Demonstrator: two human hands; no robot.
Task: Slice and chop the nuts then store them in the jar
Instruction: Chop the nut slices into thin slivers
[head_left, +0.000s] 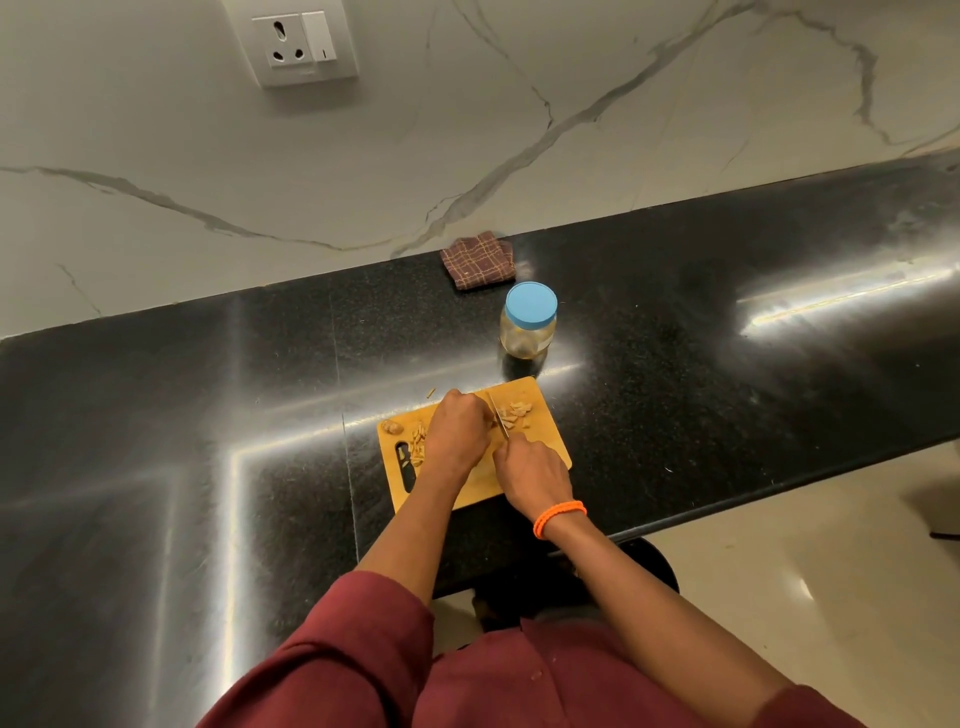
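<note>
A wooden cutting board (540, 410) lies on the black counter in front of me. My right hand (530, 473) grips the handle of a knife (497, 415), whose blade points away across the board. My left hand (460, 431) sits curled over the board just left of the blade, its fingertips hidden, so what it holds down cannot be seen. Chopped nut pieces (517, 413) lie right of the blade, and more slices (417, 441) lie left of my hand. One whole nut (392, 427) rests at the board's left corner. A clear jar (527, 338) with a blue lid (531, 305) stands behind the board.
A folded brown checked cloth (478, 260) lies by the marble wall behind the jar. A wall socket (298, 47) is at the top left. The counter edge (779, 488) runs to my right, with pale floor beyond it.
</note>
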